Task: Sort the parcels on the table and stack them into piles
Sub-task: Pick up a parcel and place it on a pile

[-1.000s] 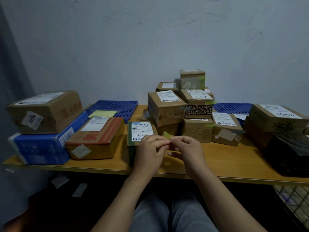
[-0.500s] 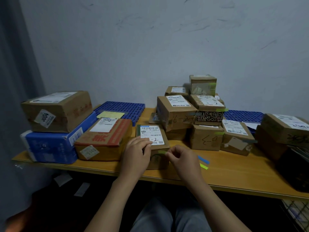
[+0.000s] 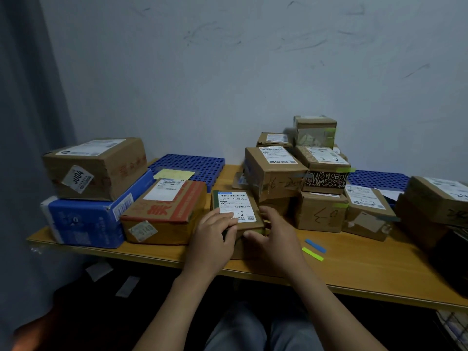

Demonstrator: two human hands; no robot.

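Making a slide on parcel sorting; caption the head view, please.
Left hand rests atop a small labelled parcel, right hand grips its near corner, stacked cartons around on the table.

The left hand [image 3: 215,239] and right hand [image 3: 278,236] join bare forearms [image 3: 177,307], and the trousers [image 3: 243,330] are grey-blue.

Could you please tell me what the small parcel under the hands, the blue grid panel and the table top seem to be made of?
Small parcel: matte brown cardboard, judging by folded edges, with a white paper label. Blue panel: probably moulded plastic, given its even colour and regular grid of holes. Table top: smooth yellowish wood or wood-look laminate, faintly glossy; I cannot tell which.
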